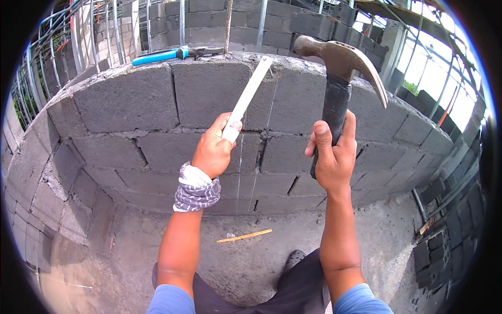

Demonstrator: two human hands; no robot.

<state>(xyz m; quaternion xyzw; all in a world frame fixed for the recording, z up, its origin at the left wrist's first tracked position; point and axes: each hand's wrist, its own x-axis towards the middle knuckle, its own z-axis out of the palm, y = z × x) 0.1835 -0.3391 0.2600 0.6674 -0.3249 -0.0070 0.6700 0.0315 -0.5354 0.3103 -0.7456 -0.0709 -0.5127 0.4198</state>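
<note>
A gray block wall [214, 97] rises from a concrete floor [138, 230]. The step looks like getting set to work on it; the next move seems to call for steady aim. The left hand [213, 152] has its grip closed around a white strip [251, 94], tip near the wall's top edge; the right hand [334, 159] grips a hammer [337, 99], head up. Beyond, blue-handled pliers [180, 52] lie on the wall.

Hammer [336, 94]: no letters or numbers can be read on it.
White stick [252, 89]: no numbers can be read along it.
Blue-handled pliers [157, 57]: no words can be read.
Block wall [212, 94]: no writing or signs can be read.
Wrist cloth [197, 195]: no letters can be read.
Yellow strip [244, 236]: no marks can be read.
</note>
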